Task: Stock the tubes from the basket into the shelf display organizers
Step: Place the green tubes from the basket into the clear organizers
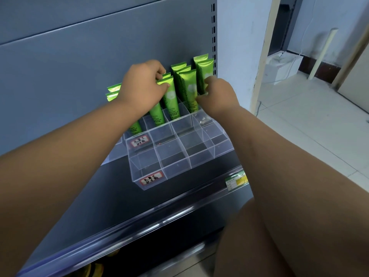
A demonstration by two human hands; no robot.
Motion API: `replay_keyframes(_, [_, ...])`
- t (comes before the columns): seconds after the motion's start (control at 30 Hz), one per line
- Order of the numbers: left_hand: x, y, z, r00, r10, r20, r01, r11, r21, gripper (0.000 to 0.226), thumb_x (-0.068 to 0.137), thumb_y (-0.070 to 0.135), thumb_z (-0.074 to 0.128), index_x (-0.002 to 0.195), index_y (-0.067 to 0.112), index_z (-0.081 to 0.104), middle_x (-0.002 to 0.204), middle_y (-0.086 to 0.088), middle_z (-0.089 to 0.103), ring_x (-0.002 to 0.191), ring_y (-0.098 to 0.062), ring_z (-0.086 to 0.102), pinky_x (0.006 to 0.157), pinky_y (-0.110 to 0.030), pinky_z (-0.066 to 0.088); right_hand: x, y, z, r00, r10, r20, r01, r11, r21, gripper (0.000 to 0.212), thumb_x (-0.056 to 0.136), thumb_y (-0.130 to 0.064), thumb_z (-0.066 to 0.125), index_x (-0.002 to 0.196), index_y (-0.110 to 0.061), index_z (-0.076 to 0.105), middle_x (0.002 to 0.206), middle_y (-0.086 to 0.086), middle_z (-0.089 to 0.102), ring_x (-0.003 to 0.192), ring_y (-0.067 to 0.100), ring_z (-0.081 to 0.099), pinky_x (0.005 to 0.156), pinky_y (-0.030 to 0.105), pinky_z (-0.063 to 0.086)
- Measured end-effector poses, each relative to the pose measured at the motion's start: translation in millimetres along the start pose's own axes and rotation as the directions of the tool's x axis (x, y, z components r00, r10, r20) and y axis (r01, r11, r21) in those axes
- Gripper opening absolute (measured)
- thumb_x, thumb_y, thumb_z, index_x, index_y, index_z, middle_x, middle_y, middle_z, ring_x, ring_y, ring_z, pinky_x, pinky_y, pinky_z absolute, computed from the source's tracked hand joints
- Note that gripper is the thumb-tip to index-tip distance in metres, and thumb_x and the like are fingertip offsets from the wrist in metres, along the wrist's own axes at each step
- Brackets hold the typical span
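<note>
Several green tubes (187, 86) stand upright in the back rows of a clear acrylic stepped organizer (179, 156) on the dark shelf. My left hand (142, 88) grips the top of a green tube (169, 98) in the left-middle part of the back rows, fingers curled over its crimped end. My right hand (216, 94) pinches the rightmost green tube (203, 74) near its lower half. More tube tops (112, 92) show behind my left forearm. The basket is out of view.
The organizer's front rows hold no tubes and carry two red-bordered labels (151, 177). The shelf front has a clear price rail (139, 222) with a green tag (236, 180). A grey back panel rises behind. To the right lie a tiled floor and a white box (283, 66).
</note>
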State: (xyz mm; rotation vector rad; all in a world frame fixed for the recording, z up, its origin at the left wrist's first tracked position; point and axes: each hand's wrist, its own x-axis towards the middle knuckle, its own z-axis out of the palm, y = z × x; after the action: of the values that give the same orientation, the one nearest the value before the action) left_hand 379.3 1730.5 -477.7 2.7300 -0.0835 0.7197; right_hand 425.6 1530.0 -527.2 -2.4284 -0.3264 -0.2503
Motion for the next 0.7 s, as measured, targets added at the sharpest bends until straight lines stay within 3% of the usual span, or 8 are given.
replay_keyframes(0.1, [-9, 4, -13, 0.997, 0.042, -0.066, -0.04, 0.999, 0.033, 0.03, 0.088, 0.028, 0.066, 0.112, 0.012, 0.068, 0.106, -0.006, 0.071, 0.099, -0.027, 0.066, 0.088, -0.042, 0.054, -12, -3, -10, 0.999, -0.045, -0.016, 0.043, 0.996, -0.083, 0.028, 0.091, -0.034, 0.063, 0.1, -0.009, 0.055, 0.1, 0.011, 0.057, 0.096, 0.036, 0.058, 0.072, 0.037, 0.046])
replay_keyframes(0.17, [-22, 11, -24, 0.988, 0.057, -0.146, -0.052, 0.998, 0.036, 0.031, 0.089, 0.03, 0.061, 0.112, 0.011, 0.07, 0.104, -0.008, 0.073, 0.098, -0.029, 0.068, 0.087, -0.044, 0.055, -24, -12, -19, 0.997, -0.071, -0.039, 0.066, 0.99, -0.124, 0.033, 0.094, -0.042, 0.059, 0.096, -0.01, 0.052, 0.098, 0.01, 0.053, 0.094, 0.034, 0.056, 0.071, 0.037, 0.042])
replay_keyframes(0.3, [-62, 21, -45, 0.975, 0.032, -0.222, 0.003, 0.988, 0.154, 0.037, 0.097, 0.038, 0.055, 0.117, 0.009, 0.069, 0.108, -0.014, 0.072, 0.101, -0.037, 0.065, 0.082, -0.042, 0.053, -61, -52, -23, 0.982, -0.185, -0.019, 0.18, 0.97, -0.163, 0.043, 0.098, -0.048, 0.053, 0.113, -0.007, 0.056, 0.114, 0.013, 0.06, 0.106, 0.033, 0.056, 0.084, 0.042, 0.046])
replay_keyframes(0.4, [-95, 15, -59, 0.976, -0.035, -0.215, 0.093, 0.959, 0.267, 0.048, 0.097, 0.047, 0.046, 0.116, 0.007, 0.065, 0.11, -0.018, 0.07, 0.11, -0.04, 0.062, 0.099, -0.047, 0.046, -90, -87, -14, 0.932, -0.361, 0.005, 0.356, 0.917, -0.181, 0.049, 0.099, -0.049, 0.048, 0.124, -0.008, 0.055, 0.124, 0.013, 0.06, 0.116, 0.033, 0.054, 0.096, 0.043, 0.044])
replay_keyframes(0.47, [-118, 6, -70, 0.971, -0.096, -0.219, 0.164, 0.935, 0.315, 0.055, 0.098, 0.048, 0.042, 0.128, 0.006, 0.061, 0.126, -0.019, 0.067, 0.128, -0.039, 0.055, 0.112, -0.051, 0.037, -108, -109, -5, 0.898, -0.439, 0.008, 0.433, 0.882, -0.186, 0.052, 0.1, -0.047, 0.044, 0.135, -0.008, 0.052, 0.136, 0.012, 0.056, 0.126, 0.033, 0.051, 0.106, 0.044, 0.041])
replay_keyframes(0.7, [-230, -39, -149, 0.895, -0.355, -0.268, 0.436, 0.822, 0.366, 0.075, 0.097, 0.06, 0.031, 0.146, 0.005, 0.047, 0.155, -0.015, 0.046, 0.148, -0.035, 0.035, 0.121, -0.053, 0.023, -175, -177, 32, 0.824, -0.566, 0.025, 0.567, 0.822, -0.055, 0.058, 0.103, -0.046, 0.038, 0.149, -0.01, 0.042, 0.155, 0.009, 0.043, 0.147, 0.029, 0.033, 0.12, 0.047, 0.03])
